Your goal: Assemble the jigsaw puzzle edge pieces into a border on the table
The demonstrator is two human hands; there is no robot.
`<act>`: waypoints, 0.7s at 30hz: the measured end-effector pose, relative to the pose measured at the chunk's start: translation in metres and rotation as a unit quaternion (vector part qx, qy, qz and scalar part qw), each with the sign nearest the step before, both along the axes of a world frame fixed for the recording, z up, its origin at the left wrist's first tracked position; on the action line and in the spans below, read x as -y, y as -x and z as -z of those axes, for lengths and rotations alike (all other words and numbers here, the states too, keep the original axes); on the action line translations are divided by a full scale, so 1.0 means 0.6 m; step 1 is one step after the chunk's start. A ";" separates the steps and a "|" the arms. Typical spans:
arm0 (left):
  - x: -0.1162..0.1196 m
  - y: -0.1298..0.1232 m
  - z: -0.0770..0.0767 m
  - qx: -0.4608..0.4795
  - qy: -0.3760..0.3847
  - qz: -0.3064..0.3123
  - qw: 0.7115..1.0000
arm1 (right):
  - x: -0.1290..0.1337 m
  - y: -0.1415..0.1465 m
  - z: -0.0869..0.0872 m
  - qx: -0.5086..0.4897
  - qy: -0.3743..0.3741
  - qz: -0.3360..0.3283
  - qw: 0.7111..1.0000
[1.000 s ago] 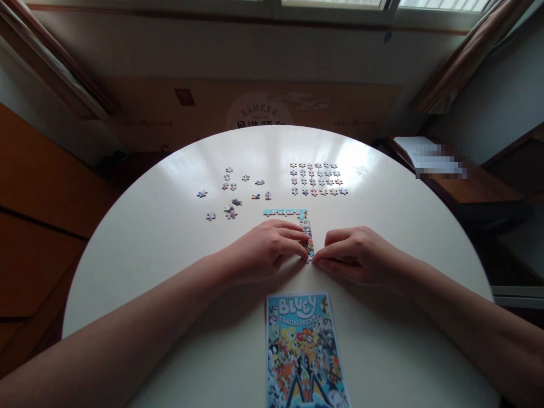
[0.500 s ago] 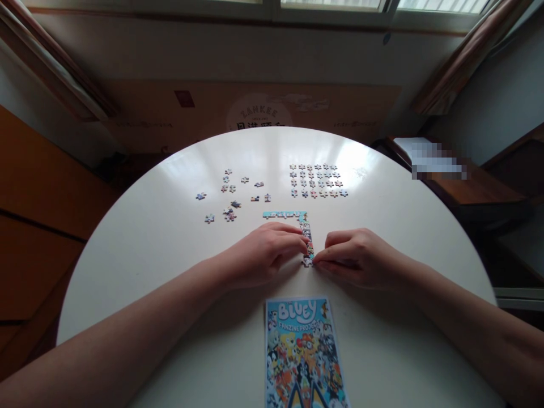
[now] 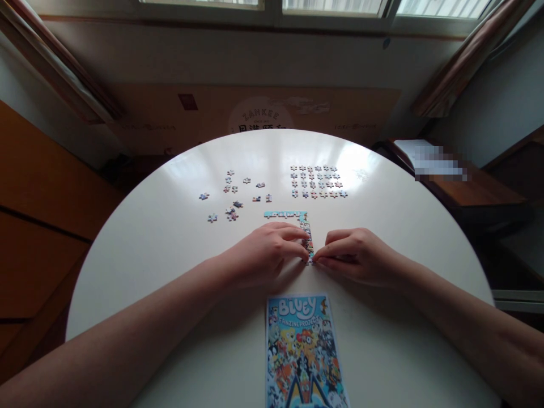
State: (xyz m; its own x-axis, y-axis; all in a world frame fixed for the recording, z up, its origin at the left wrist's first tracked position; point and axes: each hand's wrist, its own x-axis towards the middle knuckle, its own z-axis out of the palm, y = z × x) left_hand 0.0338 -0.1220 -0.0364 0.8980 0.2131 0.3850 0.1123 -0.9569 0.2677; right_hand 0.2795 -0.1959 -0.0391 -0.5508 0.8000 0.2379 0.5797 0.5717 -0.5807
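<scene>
Joined jigsaw pieces form a corner: a teal top strip (image 3: 284, 214) and a column (image 3: 306, 225) running down from its right end. My left hand (image 3: 272, 246) lies over the column from the left, its fingers apart and the tips touching the joined pieces. At the column's lower end is a puzzle piece (image 3: 310, 262), partly hidden by fingertips. My right hand (image 3: 361, 255) is closed in a pinch at that piece's right edge. Below both hands lies a picture sheet (image 3: 304, 351) reading "Bluey Fanzine Project".
Several loose pieces (image 3: 232, 215) are scattered on the left of the round white table (image 3: 140, 255). More pieces (image 3: 318, 181) stand in neat rows at the back right. A wooden surface with a paper (image 3: 410, 150) is beyond the table's right edge.
The end piece now sits closer against the column, slightly right and up. My left fingertips have slid down toward it. The view has shifted slightly.
</scene>
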 end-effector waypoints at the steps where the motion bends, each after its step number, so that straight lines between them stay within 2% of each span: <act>1: 0.000 0.000 0.000 -0.001 -0.009 -0.004 1.000 | -0.002 -0.002 0.002 -0.025 0.004 -0.001 1.000; 5: 0.004 -0.003 -0.001 -0.005 -0.033 0.008 0.999 | -0.007 -0.008 0.006 -0.098 -0.021 0.022 0.995; 14: 0.018 -0.013 -0.005 -0.021 -0.031 0.014 0.999 | -0.009 -0.007 0.003 -0.116 -0.094 0.134 0.980; 21: 0.021 -0.012 -0.007 -0.023 -0.033 0.014 0.999 | -0.009 -0.007 0.004 -0.095 -0.075 0.148 0.982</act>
State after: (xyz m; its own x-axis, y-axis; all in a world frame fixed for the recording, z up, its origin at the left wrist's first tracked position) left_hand 0.0409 -0.1343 -0.0325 0.9207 0.1629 0.3546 0.0957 -0.9752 0.1995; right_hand 0.2835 -0.1904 -0.0413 -0.2333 0.8665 0.4413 0.6231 0.4816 -0.6163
